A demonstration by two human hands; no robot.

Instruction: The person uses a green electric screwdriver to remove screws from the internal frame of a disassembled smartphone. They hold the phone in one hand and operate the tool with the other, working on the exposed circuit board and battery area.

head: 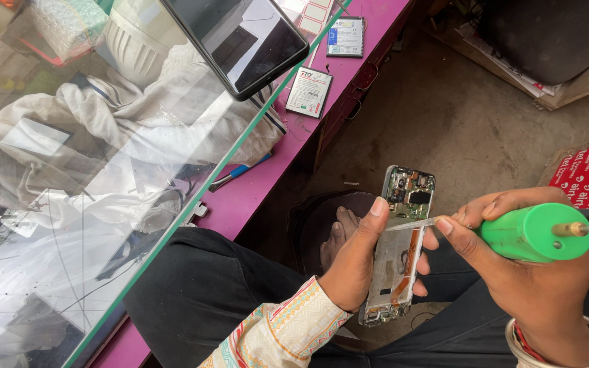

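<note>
The opened phone [401,245], back cover off and circuit board exposed, sits lower centre of the frame. I see my left hand [352,262] clasped around its left edge. My right hand [512,266] grips a green-handled tool [530,232], its metal tip touching the phone's upper part. Two batteries [309,91] lie on the pink table [253,187], upper centre.

Pink counter [253,187] ran from lower left to upper right, topped at the left by a glass pane [69,204]. Lay on the glass: 1 dark phone [240,37], screen up. Rested on the bare pink strip: 2 flat batteries [309,91] [346,36] and 1 blue-handled tool [238,172].
</note>
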